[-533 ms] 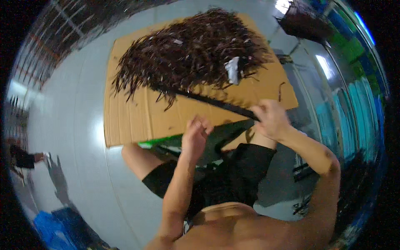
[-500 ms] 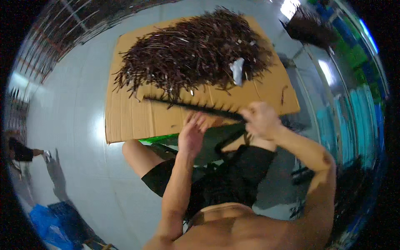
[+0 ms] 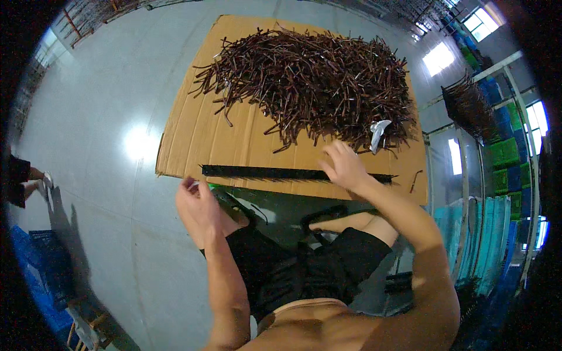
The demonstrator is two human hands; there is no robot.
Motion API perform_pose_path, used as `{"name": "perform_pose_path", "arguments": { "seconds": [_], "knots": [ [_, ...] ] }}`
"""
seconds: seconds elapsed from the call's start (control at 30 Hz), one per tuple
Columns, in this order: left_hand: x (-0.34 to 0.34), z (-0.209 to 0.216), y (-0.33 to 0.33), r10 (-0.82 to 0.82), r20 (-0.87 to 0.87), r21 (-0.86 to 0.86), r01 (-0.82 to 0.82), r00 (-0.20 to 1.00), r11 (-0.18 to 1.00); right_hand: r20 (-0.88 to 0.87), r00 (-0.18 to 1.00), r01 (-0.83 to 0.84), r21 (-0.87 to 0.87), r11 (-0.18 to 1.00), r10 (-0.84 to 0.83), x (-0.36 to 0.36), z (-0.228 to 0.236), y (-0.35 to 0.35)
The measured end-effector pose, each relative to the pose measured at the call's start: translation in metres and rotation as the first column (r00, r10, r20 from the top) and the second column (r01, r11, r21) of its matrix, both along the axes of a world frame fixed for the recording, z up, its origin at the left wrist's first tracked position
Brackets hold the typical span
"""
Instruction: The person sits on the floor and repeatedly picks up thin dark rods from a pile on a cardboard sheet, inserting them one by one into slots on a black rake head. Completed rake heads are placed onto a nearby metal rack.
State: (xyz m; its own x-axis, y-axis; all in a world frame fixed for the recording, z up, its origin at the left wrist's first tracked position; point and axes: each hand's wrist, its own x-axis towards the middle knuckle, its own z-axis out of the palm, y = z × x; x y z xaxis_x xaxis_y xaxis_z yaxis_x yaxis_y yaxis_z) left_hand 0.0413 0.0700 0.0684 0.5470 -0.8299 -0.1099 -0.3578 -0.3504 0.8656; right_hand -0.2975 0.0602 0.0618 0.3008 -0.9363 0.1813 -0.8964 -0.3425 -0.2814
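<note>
A long black bar with short prongs along its edge (image 3: pixel 257 172) lies across the near part of a cardboard sheet (image 3: pixel 193 128). My right hand (image 3: pixel 348 167) is over the bar's right half, thumb and fingers apart, with nothing seen in it. Close to the bar's left end and the cardboard's near left corner is my left hand (image 3: pixel 199 207), its fingers curled together; whatever they hold, if anything, is too small to make out. Beyond the bar a large heap of thin, bent dark-brown pieces (image 3: pixel 316 82) covers the far part of the cardboard.
A crumpled white scrap (image 3: pixel 379 136) rests on the heap's near right side, and one loose bent piece (image 3: pixel 416 181) lies at the right edge. Racks with turquoise sheets (image 3: pixel 486 240) and green crates (image 3: pixel 502 153) stand right. Blue crates (image 3: pixel 47 269) and another person's legs (image 3: pixel 29 181) are left.
The black bar, earlier held up at a slant by my right hand, now lies on the cardboard. My right hand has let go. My left hand has moved left and its fingers have curled.
</note>
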Motion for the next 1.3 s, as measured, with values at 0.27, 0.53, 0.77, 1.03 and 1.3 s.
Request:
{"name": "perform_pose_path", "arguments": {
  "seconds": [0.27, 0.53, 0.77, 1.03, 1.3],
  "knots": [
    [0.007, -0.020, -0.044, -0.177, 0.140, 0.160, 0.154, 0.974, 0.975, -0.048, 0.932, 0.342, 0.456, 0.822, -0.361, 0.083, -0.036, -0.119],
    [-0.033, -0.062, -0.060, -0.244, -0.171, -0.173, 0.215, 0.955, 0.961, -0.085, 0.948, 0.272, 0.715, 0.645, -0.306, 0.026, -0.018, -0.087],
    [-0.031, -0.057, -0.050, -0.255, -0.053, -0.099, 0.249, 0.965, 0.963, -0.059, 0.946, 0.204, 0.873, 0.443, -0.320, -0.002, 0.036, -0.064],
    [-0.020, -0.062, -0.068, -0.122, -0.010, -0.131, 0.119, 0.993, 0.984, 0.358, 0.550, 0.356, 0.716, 0.600, -0.754, 0.101, -0.029, -0.125],
    [-0.017, -0.067, -0.072, -0.152, -0.071, -0.086, 0.146, 0.986, 0.986, 0.210, 0.632, 0.548, 0.559, 0.622, -0.746, 0.134, -0.056, -0.141]
  ]
}}
